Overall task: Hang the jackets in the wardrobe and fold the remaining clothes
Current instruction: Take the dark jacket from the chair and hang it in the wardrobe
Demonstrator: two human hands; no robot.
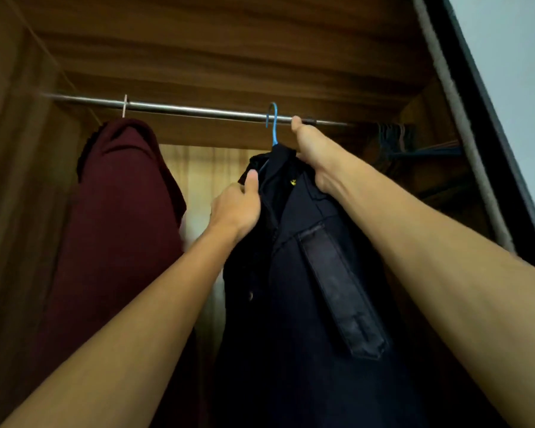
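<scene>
A dark navy jacket (306, 273) hangs on a blue hanger (273, 125) whose hook sits over the metal wardrobe rail (198, 111). My left hand (238, 205) grips the jacket's front edge just below the collar, thumb on top. My right hand (312, 149) holds the jacket's shoulder beside the hanger neck, with a fingertip up against the rail. To the left, a maroon jacket (121, 211) hangs from a pale hanger hook (124, 106) on the same rail.
The wardrobe's wooden ceiling (229, 50) is close above the rail. Several empty dark hangers (396, 137) bunch at the rail's right end. The dark wardrobe door edge (488, 118) runs down the right side.
</scene>
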